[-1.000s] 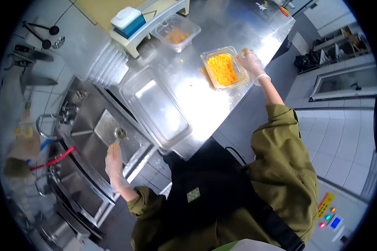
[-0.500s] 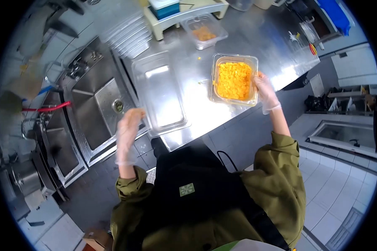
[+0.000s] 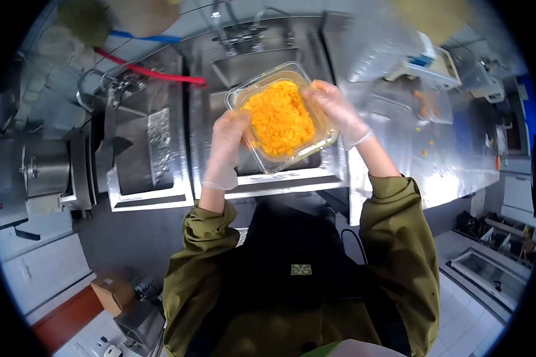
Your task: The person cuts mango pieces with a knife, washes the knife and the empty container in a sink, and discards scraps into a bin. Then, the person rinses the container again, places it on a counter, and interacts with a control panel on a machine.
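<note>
A clear square plastic container (image 3: 270,165) is held up over the sink, tilted in view, with chopped orange-yellow pieces (image 3: 280,118) filling much of it. My left hand (image 3: 227,140), in a clear glove, grips its left side. On the opposite side, my right hand (image 3: 337,111), gloved the same way, is closed on the upper right rim. Both thumbs rest at the rim, while most of the other fingers are hidden by the container.
Beneath the container lies a steel sink (image 3: 324,176), with a second sink (image 3: 152,198) to its left. A red hose (image 3: 161,75) reaches over that second basin. On the steel table (image 3: 399,166) at right stand another clear container (image 3: 438,107) and scattered orange bits (image 3: 424,153).
My view and body have turned left, from the table to the sinks. The container has left the table area, and my left hand, empty before, now holds it as well.
</note>
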Available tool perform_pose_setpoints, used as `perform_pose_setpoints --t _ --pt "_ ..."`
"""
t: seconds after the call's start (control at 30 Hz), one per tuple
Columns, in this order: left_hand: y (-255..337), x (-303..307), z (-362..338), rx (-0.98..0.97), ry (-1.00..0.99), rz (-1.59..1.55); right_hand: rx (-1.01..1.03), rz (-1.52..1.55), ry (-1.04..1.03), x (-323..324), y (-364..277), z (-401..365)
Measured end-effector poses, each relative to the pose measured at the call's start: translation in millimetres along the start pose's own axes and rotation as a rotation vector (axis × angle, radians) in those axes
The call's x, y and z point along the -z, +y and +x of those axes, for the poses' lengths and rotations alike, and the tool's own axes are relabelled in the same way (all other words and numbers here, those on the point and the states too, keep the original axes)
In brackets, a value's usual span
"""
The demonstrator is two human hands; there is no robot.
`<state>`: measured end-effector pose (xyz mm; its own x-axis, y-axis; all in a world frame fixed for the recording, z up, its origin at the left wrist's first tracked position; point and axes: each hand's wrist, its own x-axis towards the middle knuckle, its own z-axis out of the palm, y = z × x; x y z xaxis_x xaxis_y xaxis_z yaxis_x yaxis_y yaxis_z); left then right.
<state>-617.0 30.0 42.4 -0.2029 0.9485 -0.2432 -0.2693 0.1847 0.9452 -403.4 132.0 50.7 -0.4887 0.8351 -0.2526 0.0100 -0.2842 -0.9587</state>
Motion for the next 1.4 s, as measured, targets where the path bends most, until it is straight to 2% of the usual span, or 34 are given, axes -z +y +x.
perform_pose_setpoints --t 0.1,0.13,0.2,0.3,0.33,0.43,0.47,0.5,0.53,0.63,0.67,0.7,0.77,0.83,0.87,0.97,1.0,1.1,1.17,1.2,1.27,1.33,1.4 --pt "-8 52 11 -0.068 0.250 -0.019 0.031 -0.111 0.007 -52 27 44" --pt "-14 69 18 -0.091 0.332 -0.073 0.125 -0.174 0.033 -61 45 53" --pt "-29 97 30 -0.088 0.453 -0.176 0.077 -0.231 -0.026 -69 84 66" --pt "-34 106 41 -0.085 0.603 -0.257 -0.003 -0.325 -0.084 -112 76 56" --pt "-38 107 46 -0.106 0.633 -0.266 0.002 -0.343 -0.187 -115 89 66" --pt "-30 111 61 -0.102 0.646 -0.285 0.008 -0.427 0.135 -107 126 120" --pt "-28 114 64 -0.113 0.640 -0.269 0.211 -0.585 0.233 -87 135 150" --pt "-27 117 65 -0.122 0.635 -0.250 0.355 -0.600 0.430 -76 137 182" --pt "-30 118 68 -0.140 0.653 -0.213 0.273 -0.668 0.504 -63 124 208" --pt "-29 117 73 -0.089 0.683 -0.235 0.412 -1.090 0.769 -37 94 287" --pt "-26 117 76 -0.067 0.703 -0.260 0.245 -1.175 0.726 -35 75 303" --pt "-30 118 80 -0.090 0.703 -0.261 0.372 -1.283 0.788 -26 78 321" --pt "-40 122 84 -0.122 0.702 -0.260 0.279 -1.352 0.521 -12 71 337" --pt "-48 124 88 -0.116 0.699 -0.276 0.478 -1.491 0.525 -1 77 346" --pt "-50 122 92 -0.113 0.709 -0.286 0.437 -1.504 0.520 1 82 347" --pt "-49 117 97 -0.140 0.709 -0.298 0.354 -1.383 0.595 -7 86 343" --pt "-48 117 99 -0.138 0.723 -0.293 0.276 -1.317 0.679 -14 86 337" --pt "-37 105 104 -0.136 0.813 -0.290 0.431 -1.127 0.822 -42 91 289" --pt "-35 101 108 -0.132 0.871 -0.275 0.439 -0.537 0.641 -57 154 272" --pt "-36 102 109 -0.129 0.888 -0.256 0.195 -0.398 0.444 -75 145 249" --pt "-36 102 111 -0.154 0.921 -0.229 -0.034 -0.114 0.208 -106 134 220" --pt "-34 97 116 -0.203 0.960 -0.220 -0.019 0.161 0.128 -122 136 209" --pt "-44 104 118 -0.232 0.973 -0.195 -0.039 0.235 0.135 -131 127 202"
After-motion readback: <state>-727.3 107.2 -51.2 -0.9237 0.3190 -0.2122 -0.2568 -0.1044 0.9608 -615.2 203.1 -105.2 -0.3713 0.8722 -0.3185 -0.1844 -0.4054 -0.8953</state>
